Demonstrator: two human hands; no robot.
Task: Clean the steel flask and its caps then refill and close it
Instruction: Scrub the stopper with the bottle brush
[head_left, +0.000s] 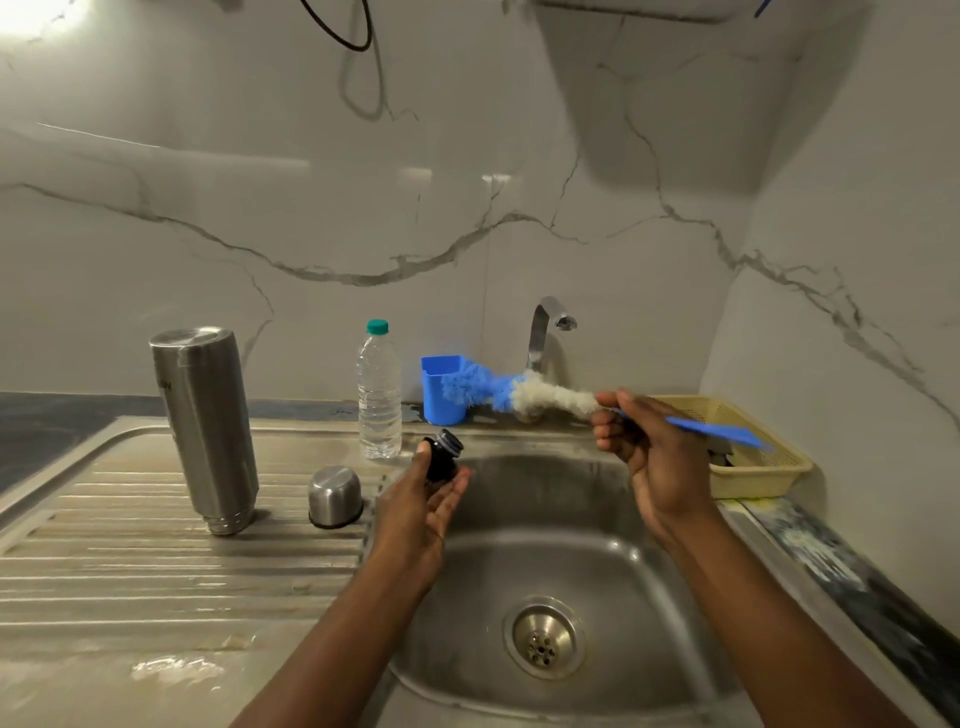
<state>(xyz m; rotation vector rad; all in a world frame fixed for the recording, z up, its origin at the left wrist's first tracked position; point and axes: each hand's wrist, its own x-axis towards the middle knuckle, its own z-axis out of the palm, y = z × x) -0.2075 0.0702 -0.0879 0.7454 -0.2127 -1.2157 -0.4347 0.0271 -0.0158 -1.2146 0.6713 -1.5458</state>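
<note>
Flask (208, 421) and steel cap (335, 496) sit upside down on the drainboard (156, 561), washed I guess. Left hand (415, 512) pinches the black inner cap (441, 457) over the sink (571, 519), right hand (644, 447) grips the brush (519, 392). Refilling and closing not yet done.

We are looking at a kitchen washing-up corner, most likely in a home. A steel sink (597, 519) with a round drain (544, 638) and a ribbed draining board (156, 545) is set into a dark table (52, 421). A curved tap (543, 332) stands against glossy marble-look wall panels (363, 208). A blue cup (441, 395) and a yellow plastic basket (769, 467) flank the tap, and a bottle brush (519, 392) is above the basin.
</note>
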